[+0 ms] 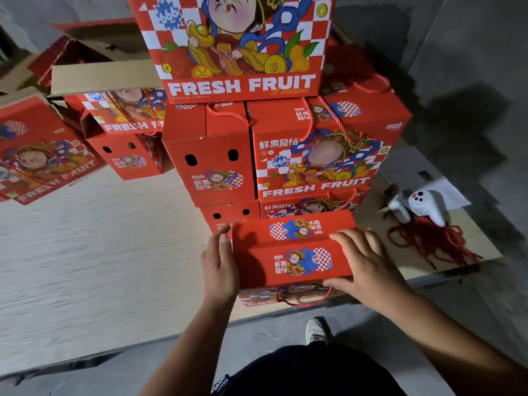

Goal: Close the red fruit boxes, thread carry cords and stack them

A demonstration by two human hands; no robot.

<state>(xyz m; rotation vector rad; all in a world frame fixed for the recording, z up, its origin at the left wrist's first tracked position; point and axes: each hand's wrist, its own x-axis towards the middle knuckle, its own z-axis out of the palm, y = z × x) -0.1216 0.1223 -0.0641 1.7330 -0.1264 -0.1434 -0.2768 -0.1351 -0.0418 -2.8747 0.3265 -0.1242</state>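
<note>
A closed red fruit box (pixel 291 252) stands at the near edge of the wooden board, its red carry cord (pixel 303 300) hanging over the front face. My left hand (pixel 221 267) lies flat against the box's left side, fingers straight. My right hand (pixel 368 264) rests on the right end of the lid, fingers spread on top and the thumb down the front edge. Directly behind rises a stack of closed red boxes (pixel 317 155) with cords, topped by a large one (pixel 240 47).
A heap of loose red cords (pixel 428 241) lies at the right beside a white controller (pixel 425 204). Flat unfolded boxes (pixel 37 155) lie far left, and an open box (pixel 125 138) stands behind them. The bare wooden board (pixel 100 252) stretches left. A shoe (pixel 315 330) stands on the floor below.
</note>
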